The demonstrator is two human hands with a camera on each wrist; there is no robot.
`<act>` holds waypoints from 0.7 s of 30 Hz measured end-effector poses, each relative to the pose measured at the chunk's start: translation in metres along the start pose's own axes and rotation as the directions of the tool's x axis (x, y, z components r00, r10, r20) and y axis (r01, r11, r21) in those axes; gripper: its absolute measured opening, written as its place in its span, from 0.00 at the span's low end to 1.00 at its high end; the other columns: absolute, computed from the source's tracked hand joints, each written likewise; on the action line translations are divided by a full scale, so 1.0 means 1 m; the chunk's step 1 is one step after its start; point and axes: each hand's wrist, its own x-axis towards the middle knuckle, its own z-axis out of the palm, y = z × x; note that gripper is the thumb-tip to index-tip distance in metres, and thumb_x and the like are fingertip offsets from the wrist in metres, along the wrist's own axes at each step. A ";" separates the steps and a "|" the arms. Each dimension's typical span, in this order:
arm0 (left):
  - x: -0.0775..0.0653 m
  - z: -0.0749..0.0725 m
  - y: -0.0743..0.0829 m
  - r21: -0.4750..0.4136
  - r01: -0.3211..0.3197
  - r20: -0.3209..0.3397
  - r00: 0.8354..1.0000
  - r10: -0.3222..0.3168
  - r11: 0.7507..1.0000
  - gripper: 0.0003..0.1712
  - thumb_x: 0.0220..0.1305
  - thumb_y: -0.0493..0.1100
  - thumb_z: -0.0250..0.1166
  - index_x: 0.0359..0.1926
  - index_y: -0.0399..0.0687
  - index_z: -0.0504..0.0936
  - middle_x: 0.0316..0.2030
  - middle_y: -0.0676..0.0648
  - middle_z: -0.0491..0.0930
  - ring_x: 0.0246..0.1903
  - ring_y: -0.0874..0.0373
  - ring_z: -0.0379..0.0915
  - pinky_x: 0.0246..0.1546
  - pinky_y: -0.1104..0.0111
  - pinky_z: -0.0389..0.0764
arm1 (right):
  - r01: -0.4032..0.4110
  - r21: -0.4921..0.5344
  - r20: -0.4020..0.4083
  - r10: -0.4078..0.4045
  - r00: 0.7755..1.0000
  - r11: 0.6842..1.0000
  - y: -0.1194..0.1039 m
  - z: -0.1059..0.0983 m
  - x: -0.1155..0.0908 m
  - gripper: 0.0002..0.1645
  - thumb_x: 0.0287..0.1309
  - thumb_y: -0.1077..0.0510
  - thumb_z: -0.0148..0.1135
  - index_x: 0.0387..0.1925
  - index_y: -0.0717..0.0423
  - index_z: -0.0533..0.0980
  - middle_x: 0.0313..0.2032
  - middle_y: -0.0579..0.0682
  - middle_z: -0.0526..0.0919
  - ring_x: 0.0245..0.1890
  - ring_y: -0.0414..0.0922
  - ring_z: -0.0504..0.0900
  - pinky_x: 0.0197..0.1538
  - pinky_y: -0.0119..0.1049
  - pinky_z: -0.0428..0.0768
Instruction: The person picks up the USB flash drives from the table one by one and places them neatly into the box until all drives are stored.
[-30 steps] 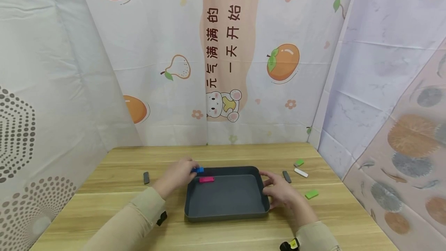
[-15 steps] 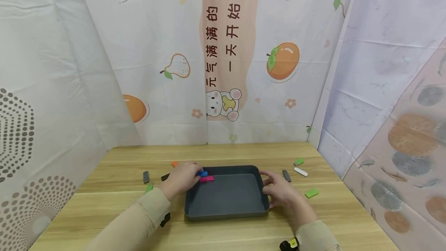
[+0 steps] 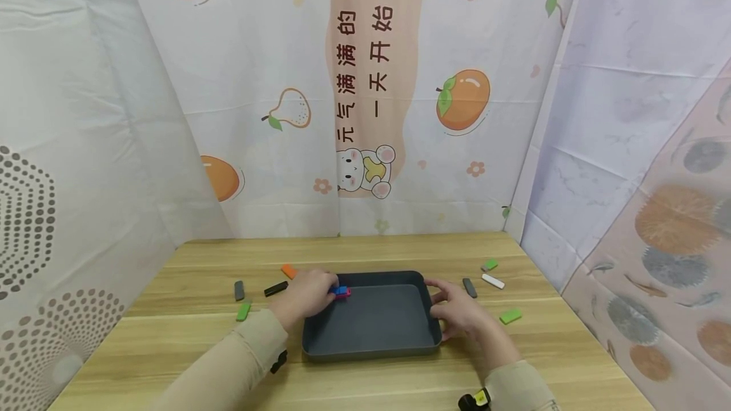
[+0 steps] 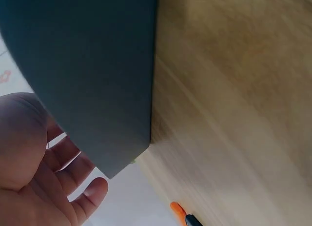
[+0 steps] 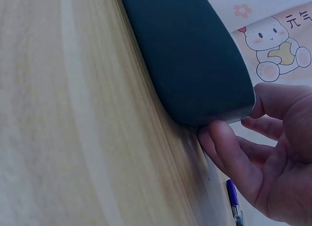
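A dark grey rectangular tray stands on the wooden table. My left hand reaches over its back left corner and pinches a blue USB stick, low inside the tray. The blue stick overlaps a pink USB stick, of which only a little shows. In the left wrist view the tray wall hides the sticks and part of the left hand. My right hand holds the tray's right side, with fingers against the outer wall at the corner in the right wrist view.
Left of the tray lie orange, black, dark grey and green sticks. To the right are dark grey, white and two green sticks. A printed curtain hangs behind the table.
My left hand has moved right and slightly down with the blue USB stick, from the tray's back left rim to over the pink stick. The right hand stays at the tray's side.
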 end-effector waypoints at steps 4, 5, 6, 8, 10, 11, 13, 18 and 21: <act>0.001 0.002 0.002 0.015 -0.011 0.024 1.000 0.011 1.000 0.05 0.62 0.45 0.74 0.37 0.52 0.87 0.36 0.51 0.82 0.38 0.54 0.79 0.43 0.53 0.80 | 0.005 -0.004 0.000 -0.005 1.000 1.000 -0.001 0.000 0.000 0.48 0.54 0.72 0.58 0.77 0.57 0.58 0.55 0.68 0.73 0.31 0.54 0.83 0.24 0.53 0.84; 0.001 0.003 0.002 0.021 -0.016 0.025 1.000 0.015 1.000 0.05 0.61 0.45 0.74 0.37 0.52 0.87 0.36 0.51 0.82 0.37 0.54 0.79 0.42 0.53 0.79 | 0.003 -0.003 -0.001 -0.003 1.000 1.000 -0.001 0.000 0.000 0.48 0.54 0.72 0.58 0.77 0.57 0.58 0.55 0.68 0.73 0.31 0.54 0.83 0.24 0.53 0.84; 0.001 0.003 0.002 0.030 -0.019 0.028 0.999 0.019 0.999 0.05 0.62 0.45 0.74 0.37 0.52 0.87 0.36 0.51 0.82 0.38 0.55 0.79 0.43 0.52 0.79 | 0.002 -0.002 -0.001 -0.002 1.000 1.000 -0.001 0.000 0.000 0.48 0.54 0.72 0.58 0.77 0.57 0.58 0.55 0.68 0.73 0.31 0.54 0.83 0.24 0.52 0.84; 0.001 0.004 0.003 0.045 -0.026 0.030 0.999 0.025 0.999 0.05 0.62 0.45 0.74 0.37 0.52 0.87 0.36 0.51 0.82 0.37 0.56 0.79 0.43 0.52 0.79 | 0.002 -0.004 0.001 -0.002 1.000 1.000 -0.001 0.000 -0.001 0.48 0.54 0.72 0.58 0.77 0.57 0.58 0.55 0.69 0.73 0.30 0.54 0.84 0.24 0.52 0.84; 0.001 0.004 0.004 0.056 -0.031 0.032 0.999 0.030 0.998 0.05 0.62 0.45 0.74 0.37 0.52 0.87 0.35 0.52 0.82 0.36 0.57 0.78 0.43 0.51 0.79 | -0.001 -0.003 -0.002 0.001 1.000 1.000 -0.001 0.000 0.000 0.47 0.55 0.72 0.57 0.77 0.56 0.58 0.56 0.69 0.73 0.29 0.54 0.84 0.24 0.52 0.84; 0.001 0.004 0.005 0.062 -0.033 0.033 0.999 0.031 0.998 0.05 0.62 0.45 0.74 0.37 0.53 0.87 0.35 0.52 0.81 0.36 0.57 0.78 0.43 0.51 0.79 | -0.001 -0.005 -0.003 0.001 1.000 1.000 -0.001 0.000 0.000 0.47 0.55 0.72 0.57 0.77 0.57 0.58 0.56 0.69 0.73 0.29 0.55 0.84 0.24 0.51 0.84; 0.002 0.004 0.006 0.076 -0.037 0.042 0.999 0.034 0.996 0.05 0.62 0.46 0.73 0.36 0.53 0.87 0.34 0.53 0.80 0.34 0.58 0.77 0.43 0.51 0.78 | -0.001 -0.009 -0.001 0.001 1.000 1.000 -0.001 0.000 0.000 0.47 0.55 0.72 0.58 0.77 0.56 0.58 0.56 0.69 0.73 0.30 0.54 0.84 0.24 0.51 0.84; 0.002 0.005 0.011 0.086 -0.030 0.072 0.997 0.024 0.996 0.07 0.63 0.46 0.73 0.40 0.51 0.87 0.34 0.52 0.79 0.35 0.58 0.76 0.44 0.52 0.77 | -0.001 -0.011 -0.001 0.001 1.000 1.000 -0.001 0.000 0.001 0.47 0.54 0.72 0.58 0.77 0.56 0.59 0.55 0.68 0.73 0.30 0.54 0.83 0.24 0.51 0.84; 0.002 0.006 0.013 0.083 -0.023 0.071 0.997 0.017 0.996 0.08 0.63 0.45 0.73 0.41 0.50 0.87 0.34 0.52 0.79 0.35 0.58 0.77 0.44 0.52 0.77 | 0.003 -0.013 -0.003 -0.003 1.000 1.000 0.000 0.000 0.001 0.47 0.54 0.72 0.58 0.77 0.56 0.59 0.54 0.68 0.74 0.30 0.54 0.83 0.23 0.51 0.84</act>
